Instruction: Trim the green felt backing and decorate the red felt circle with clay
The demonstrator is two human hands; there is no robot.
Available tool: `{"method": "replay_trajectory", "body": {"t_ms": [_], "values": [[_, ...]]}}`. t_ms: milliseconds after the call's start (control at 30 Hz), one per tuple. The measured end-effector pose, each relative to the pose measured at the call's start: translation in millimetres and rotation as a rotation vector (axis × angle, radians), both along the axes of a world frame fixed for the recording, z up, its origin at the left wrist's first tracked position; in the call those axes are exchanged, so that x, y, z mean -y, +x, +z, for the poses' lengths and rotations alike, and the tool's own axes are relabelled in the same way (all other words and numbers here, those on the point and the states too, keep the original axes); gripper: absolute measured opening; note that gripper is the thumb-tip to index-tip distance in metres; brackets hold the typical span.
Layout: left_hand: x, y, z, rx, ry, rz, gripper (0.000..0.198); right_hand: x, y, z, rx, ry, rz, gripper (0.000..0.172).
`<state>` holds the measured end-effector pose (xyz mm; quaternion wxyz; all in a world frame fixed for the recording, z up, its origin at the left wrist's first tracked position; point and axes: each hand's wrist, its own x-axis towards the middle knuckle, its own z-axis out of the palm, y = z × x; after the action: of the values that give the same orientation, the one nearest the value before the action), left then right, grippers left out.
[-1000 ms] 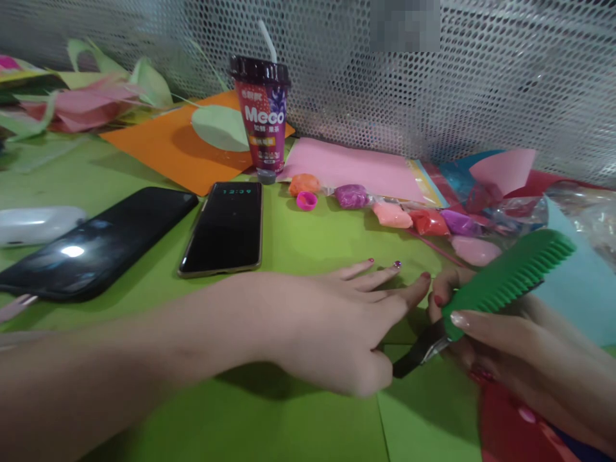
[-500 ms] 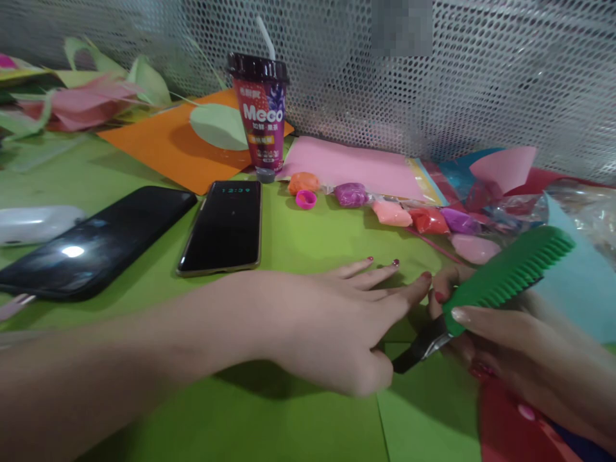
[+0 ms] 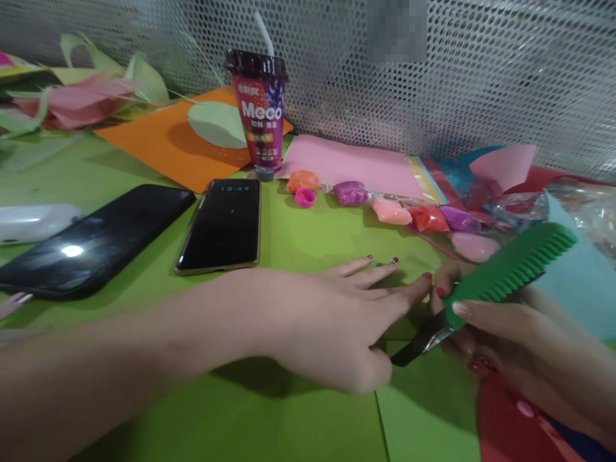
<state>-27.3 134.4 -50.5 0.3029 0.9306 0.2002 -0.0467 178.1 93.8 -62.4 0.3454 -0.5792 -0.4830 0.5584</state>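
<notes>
My right hand (image 3: 524,340) is closed around a green utility knife (image 3: 514,266), whose handle has a toothed edge. Its dark blade (image 3: 409,350) points down and to the left, over light green paper (image 3: 428,410). My left hand (image 3: 332,327) lies flat with its fingers spread, pressing on the green surface. The left index fingertip is close to the right fingers, and the left thumb is beside the blade tip. My left hand hides part of the paper's edge, and some right fingers are hidden behind the knife.
Two phones (image 3: 221,224) lie to the left, beside a white device (image 3: 33,223). A drink cup (image 3: 262,115) with a straw stands at the back on orange paper (image 3: 154,147). Several clay packets (image 3: 389,210) line the back right. Red material (image 3: 505,423) lies at front right.
The view has shifted very slightly. Both hands and the knife keep nearly the same position, with the blade tip a touch higher in the picture.
</notes>
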Motion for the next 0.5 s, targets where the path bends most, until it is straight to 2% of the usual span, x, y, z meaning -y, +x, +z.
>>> {"method": "replay_trajectory", "body": {"t_ms": [500], "values": [[-0.5, -2.4, -2.4, 0.010, -0.010, -0.004, 0.074, 0.9, -4.0, 2.3, -0.013, -0.016, -0.030, 0.019]]}}
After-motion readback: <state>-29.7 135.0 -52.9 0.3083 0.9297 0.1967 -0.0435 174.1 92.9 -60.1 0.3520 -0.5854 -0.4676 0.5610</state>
